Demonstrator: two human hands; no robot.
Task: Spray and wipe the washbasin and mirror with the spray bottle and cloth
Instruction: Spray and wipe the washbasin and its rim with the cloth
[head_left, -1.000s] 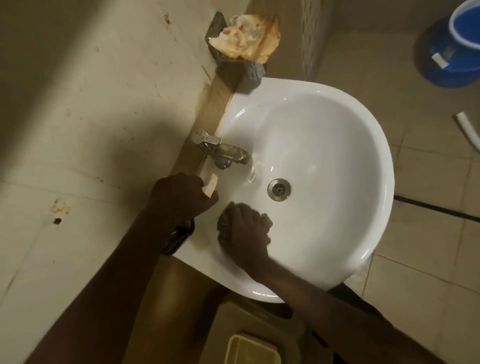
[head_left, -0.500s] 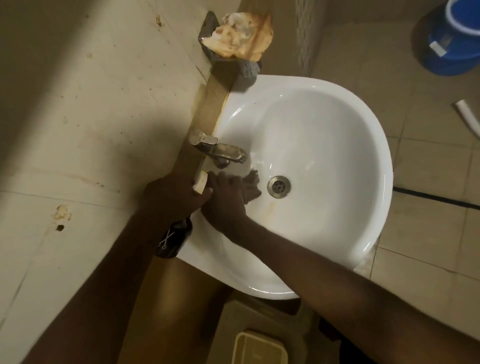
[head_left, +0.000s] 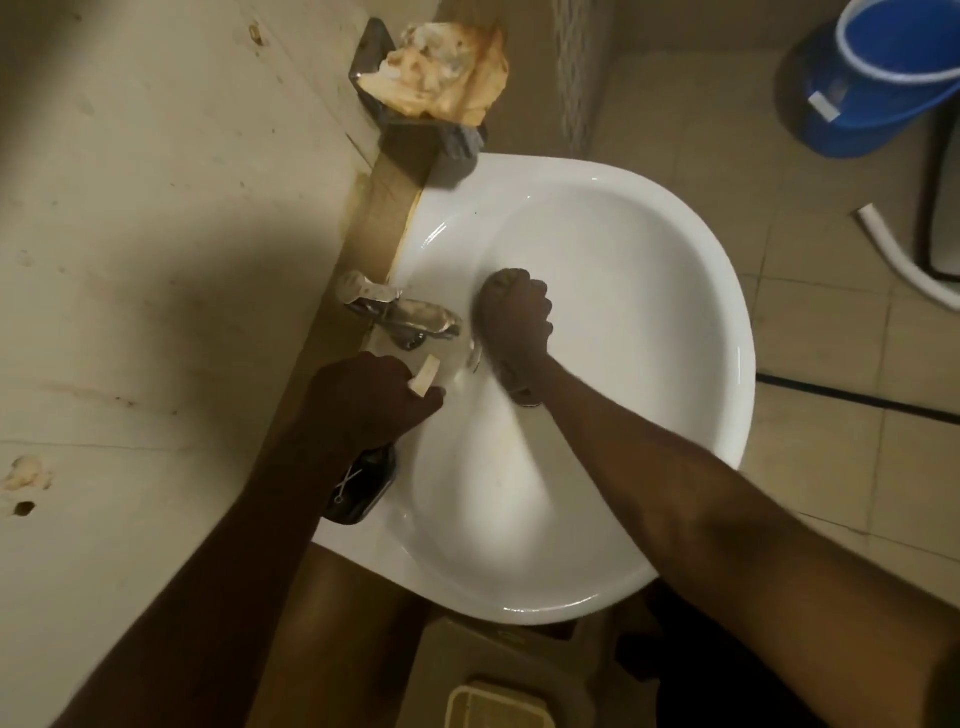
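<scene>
Fingers of the right hand (head_left: 517, 317) curl around a dark cloth (head_left: 492, 285) inside the glossy white washbasin (head_left: 675, 322).

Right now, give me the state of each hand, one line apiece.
Left hand: fingers curled round the spray bottle, held at the washbasin rim.
Right hand: fingers curled inside the basin; a cloth under it cannot be told.
</scene>
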